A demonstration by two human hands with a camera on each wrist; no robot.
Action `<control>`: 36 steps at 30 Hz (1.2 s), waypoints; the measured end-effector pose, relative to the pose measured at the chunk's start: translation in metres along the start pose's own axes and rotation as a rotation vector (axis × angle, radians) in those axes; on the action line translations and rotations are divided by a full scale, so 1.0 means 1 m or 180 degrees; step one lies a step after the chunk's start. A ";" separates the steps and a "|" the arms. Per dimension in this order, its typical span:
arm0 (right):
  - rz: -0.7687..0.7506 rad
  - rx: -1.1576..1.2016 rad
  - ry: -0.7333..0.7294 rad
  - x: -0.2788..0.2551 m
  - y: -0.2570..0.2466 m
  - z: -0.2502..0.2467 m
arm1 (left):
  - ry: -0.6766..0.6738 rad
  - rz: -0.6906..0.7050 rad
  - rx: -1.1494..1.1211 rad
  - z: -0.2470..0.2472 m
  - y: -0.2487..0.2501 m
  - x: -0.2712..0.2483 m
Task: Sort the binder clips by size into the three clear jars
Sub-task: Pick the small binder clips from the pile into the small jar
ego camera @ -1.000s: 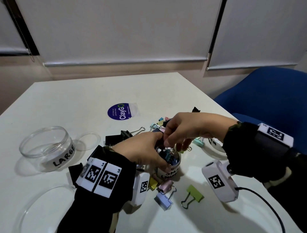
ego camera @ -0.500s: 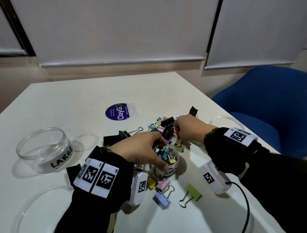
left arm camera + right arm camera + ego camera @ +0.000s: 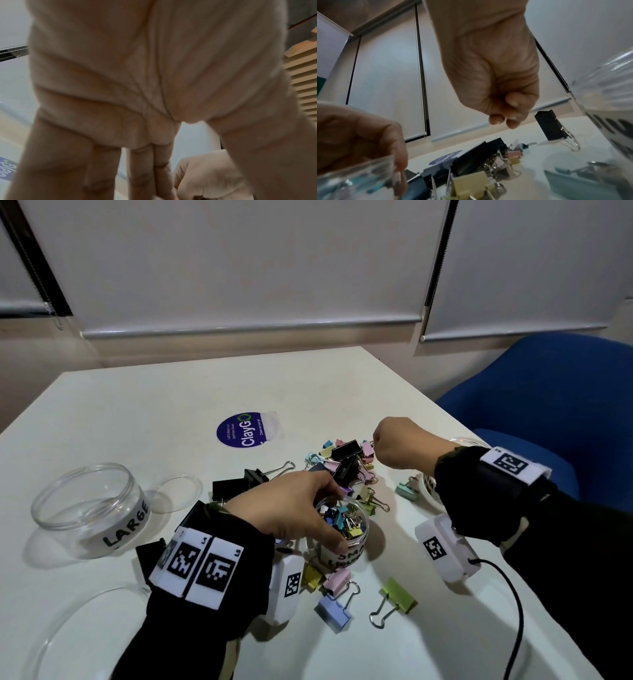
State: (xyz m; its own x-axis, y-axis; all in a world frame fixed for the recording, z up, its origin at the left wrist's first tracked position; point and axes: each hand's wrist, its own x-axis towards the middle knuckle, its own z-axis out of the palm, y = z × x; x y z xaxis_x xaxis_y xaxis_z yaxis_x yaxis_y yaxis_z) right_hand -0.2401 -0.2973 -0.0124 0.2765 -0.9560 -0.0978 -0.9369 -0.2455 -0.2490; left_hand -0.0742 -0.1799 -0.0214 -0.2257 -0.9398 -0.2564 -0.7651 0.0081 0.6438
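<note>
- Binder clips lie in a mixed heap of black and pastel pieces near the middle of the tabletop, toward its right edge; strays sit nearer the front edge, among them a green clip and a lilac clip.
- Small jar, already holding many little clips, stands just in front of the heap; the left hand wraps its rim, fingers curled around the wall to steady it.
- Right hand hovers at the heap's far right side, fingers drawn together with the tips pinched; whether a clip sits between them I cannot tell, none shows.
- The coming move likely turns on this: the heap lies directly below and to the left of the right hand, which is the nearer and only free hand; the black clips' long bodies run roughly from the front edge toward the far right corner.
- Large jar stands empty near the left edge, well apart from the heap.
- A third jar is mostly hidden behind the right sleeve, its label unreadable; the left wrist view shows only palm.
</note>
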 end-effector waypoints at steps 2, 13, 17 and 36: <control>0.0031 -0.0144 0.0062 0.003 0.001 0.004 | -0.0022 -0.0016 -0.0032 0.000 0.000 0.000; -0.0012 -0.0060 -0.0039 0.011 0.004 0.022 | -0.0021 -0.0029 0.0079 -0.001 0.000 0.000; -0.0072 0.0052 -0.0054 0.011 0.001 0.022 | -0.0054 -0.0049 0.0040 0.000 0.000 0.000; -0.0051 0.0411 0.0060 0.013 -0.003 0.023 | -0.0029 -0.0102 -0.0028 -0.001 0.000 -0.001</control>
State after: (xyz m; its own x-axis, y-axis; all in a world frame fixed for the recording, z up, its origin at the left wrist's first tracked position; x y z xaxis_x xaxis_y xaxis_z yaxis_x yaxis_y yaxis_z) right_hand -0.2282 -0.3055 -0.0354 0.2861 -0.9553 -0.0749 -0.8967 -0.2393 -0.3724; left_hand -0.0736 -0.1796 -0.0203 -0.2067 -0.9365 -0.2834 -0.7667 -0.0250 0.6415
